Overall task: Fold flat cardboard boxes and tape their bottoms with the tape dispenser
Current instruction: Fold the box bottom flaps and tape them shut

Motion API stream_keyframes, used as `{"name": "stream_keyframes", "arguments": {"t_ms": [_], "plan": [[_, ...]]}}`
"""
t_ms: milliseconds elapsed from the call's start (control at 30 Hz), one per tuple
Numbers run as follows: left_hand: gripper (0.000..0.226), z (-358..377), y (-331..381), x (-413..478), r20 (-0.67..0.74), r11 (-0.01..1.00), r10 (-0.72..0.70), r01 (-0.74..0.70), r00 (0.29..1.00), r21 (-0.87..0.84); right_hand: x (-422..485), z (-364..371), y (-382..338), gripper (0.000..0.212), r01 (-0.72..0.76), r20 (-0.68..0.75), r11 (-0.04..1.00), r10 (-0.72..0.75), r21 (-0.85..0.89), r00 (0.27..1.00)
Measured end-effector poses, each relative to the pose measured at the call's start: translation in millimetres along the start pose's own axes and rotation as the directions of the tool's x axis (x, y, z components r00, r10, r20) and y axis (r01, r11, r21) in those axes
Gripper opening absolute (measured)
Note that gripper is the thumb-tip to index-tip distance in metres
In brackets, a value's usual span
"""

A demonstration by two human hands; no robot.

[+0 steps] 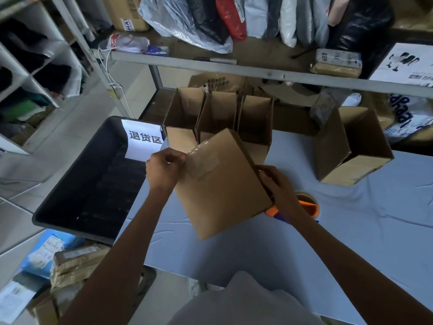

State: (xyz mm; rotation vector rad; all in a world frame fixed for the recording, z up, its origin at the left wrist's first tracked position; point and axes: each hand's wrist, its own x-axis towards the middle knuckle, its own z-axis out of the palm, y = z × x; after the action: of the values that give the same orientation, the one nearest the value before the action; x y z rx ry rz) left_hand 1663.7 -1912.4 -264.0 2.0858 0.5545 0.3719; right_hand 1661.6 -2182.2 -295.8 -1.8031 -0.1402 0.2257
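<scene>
Brown cardboard box (220,191), orange tape dispenser (307,205) — black bin (77,184), pale-blue tablecloth (351,231)

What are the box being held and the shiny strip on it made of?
The box looks like plain brown cardboard: matte, stiff, with sharp folded edges. The strip seems to be clear plastic packing tape: glossy and wrinkled, with the brown showing through.

Both my arms reach forward; my left grip (165,171) pinches the box (222,195) at its left corner, and my right grip (278,186) clasps its right edge.
</scene>
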Motion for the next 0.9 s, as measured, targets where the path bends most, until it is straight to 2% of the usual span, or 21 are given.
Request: {"name": "stream_keyframes", "arguments": {"t_ms": [67, 167, 233, 300, 367, 433, 500, 567, 633, 667, 700, 733, 800, 833, 867, 900], "plan": [[0.011, -0.1, -4.6, 0.3, -0.009, 0.997, -0.07, 0.07, 0.998, 0.031, -1.0, -5.2, -3.0, 0.028, 0.025, 0.043, 1.0, -0.024, -0.017, 0.999], [0.015, 2.6, -12.9, -0.2, -0.002, 0.98, -0.156, 0.155, 0.988, 0.124, 0.0, -9.6, -6.5, 0.041, 0.02, 0.13, 1.0, -0.022, 0.014, 0.991], [0.019, 2.1, -21.1, 1.7, 0.075, 0.963, -0.215, 0.199, 0.974, 0.181, 4.6, -8.6, -4.7, 0.038, 0.014, 0.141, 1.0, -0.01, -0.027, 0.99], [0.023, -0.9, -24.9, 2.5, 0.156, 0.93, -0.233, 0.173, 0.96, 0.323, 7.5, -6.2, -6.5, 0.034, -0.065, 0.121, 0.998, 0.063, 0.009, 0.991], [0.039, -4.0, -18.5, -3.6, 0.242, 0.941, -0.125, 0.038, 0.962, 0.335, 9.9, -3.8, -13.4, 0.029, -0.189, 0.108, 0.976, 0.178, 0.103, 0.978], [0.047, -10.4, -2.3, -18.0, 0.33, 0.991, 0.026, -0.068, 0.944, 0.119, 14.3, -2.7, -20.8, 0.025, -0.287, 0.119, 0.947, 0.271, 0.144, 0.955], [0.045, -19.1, 20.9, -38.1, 0.395, 0.977, 0.214, -0.191, 0.893, -0.098, 19.6, -0.1, -24.6, 0.023, -0.359, 0.12, 0.915, 0.342, 0.184, 0.932], [0.049, -24.9, 33.1, -52.7, 0.419, 0.881, 0.465, -0.457, 0.78, -0.126, 23.7, 4.6, -26.1, 0.021, -0.431, 0.118, 0.868, 0.415, 0.247, 0.902], [0.055, -17.8, 29.9, -56.2, 0.409, 0.676, 0.665, -0.736, 0.625, 0.025, 26.1, 8.8, -26.4, 0.019, -0.509, 0.159, 0.796, 0.484, 0.328, 0.86], [0.051, -12.1, 24.9, -53.9, 0.403, 0.598, 0.708, -0.796, 0.581, 0.097, 25.5, 11.1, -27.2, 0.019, -0.539, 0.193, 0.768, 0.504, 0.347, 0.842], [0.041, -8.8, 23.4, -50.0, 0.419, 0.601, 0.686, -0.788, 0.594, 0.134, 24.1, 13.0, -28.2, 0.018, -0.564, 0.22, 0.752, 0.519, 0.341, 0.826], [0.034, -8.0, 25.9, -45.7, 0.438, 0.644, 0.633, -0.748, 0.638, 0.159, 23.5, 14.3, -27.5, 0.018, -0.579, 0.239, 0.741, 0.527, 0.34, 0.815], [0.032, -8.1, 27.8, -35.4, 0.498, 0.73, 0.517, -0.662, 0.696, 0.167, 22.7, 16.7, -25.1, 0.018, -0.594, 0.274, 0.724, 0.528, 0.35, 0.804], [0.034, -8.4, 28.9, -29.2, 0.538, 0.766, 0.469, -0.626, 0.701, 0.148, 21.1, 17.9, -25.9, 0.019, -0.584, 0.288, 0.747, 0.511, 0.317, 0.81], [0.032, -8.7, 30.4, -23.2, 0.561, 0.783, 0.461, -0.613, 0.687, 0.106, 20.5, 17.6, -24.4, 0.02, -0.527, 0.281, 0.829, 0.469, 0.186, 0.837], [0.027, -9.3, 32.8, -17.5, 0.568, 0.784, 0.483, -0.618, 0.666, 0.058, 20.7, 17.5, -24.7, 0.022, -0.417, 0.274, 0.908, 0.408, -0.026, 0.871]]}}
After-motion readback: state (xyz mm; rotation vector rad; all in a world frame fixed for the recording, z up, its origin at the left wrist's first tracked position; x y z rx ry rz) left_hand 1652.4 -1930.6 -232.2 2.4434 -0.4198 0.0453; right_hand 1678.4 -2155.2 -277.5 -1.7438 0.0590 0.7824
